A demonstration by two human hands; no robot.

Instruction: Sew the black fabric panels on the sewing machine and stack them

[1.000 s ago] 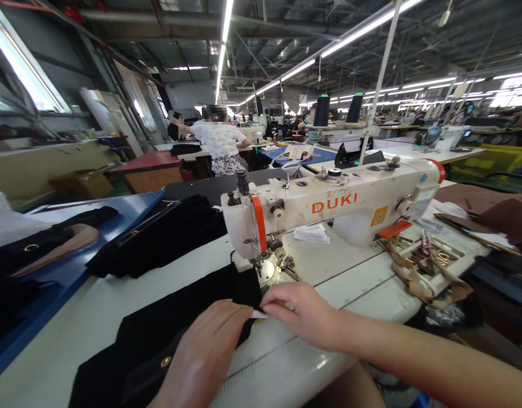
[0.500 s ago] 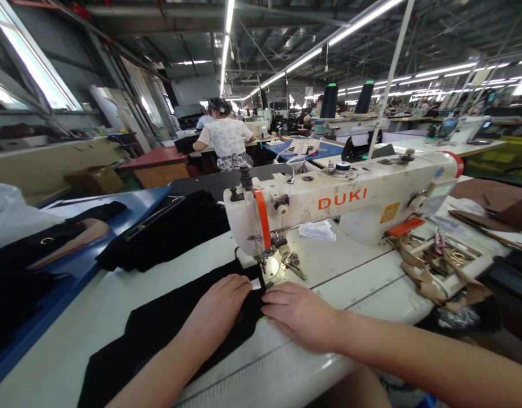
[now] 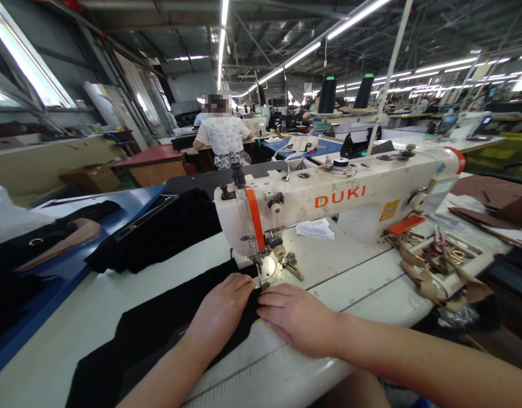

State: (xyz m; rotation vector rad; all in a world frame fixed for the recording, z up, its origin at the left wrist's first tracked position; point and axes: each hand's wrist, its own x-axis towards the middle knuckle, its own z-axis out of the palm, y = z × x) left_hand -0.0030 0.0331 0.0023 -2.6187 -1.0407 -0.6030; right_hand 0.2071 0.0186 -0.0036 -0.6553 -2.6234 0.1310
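black fabric panel (image 3: 176,300): on the white counter (image 3: 316,351), its far corner beside the needle plate (image 3: 268,267) of the white-and-orange sewing machine (image 3: 299,198)
left hand (image 3: 225,309): fingers bent on the panel (pinching or pressing, cannot tell)
right hand (image 3: 297,317): fingertips at its edge; grip unclear
step: apparently positioning the edge
next move: calls for flat fabric, fingertips clear of the needle

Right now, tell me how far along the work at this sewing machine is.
Done, it seems: the black fabric is laid out, one end near the needle of the sewing machine. In hand: the left hand rests on it, the right hand at its edge. Left: probably stitching there, though no seam can be made out, so I can't tell whether any is sewn.
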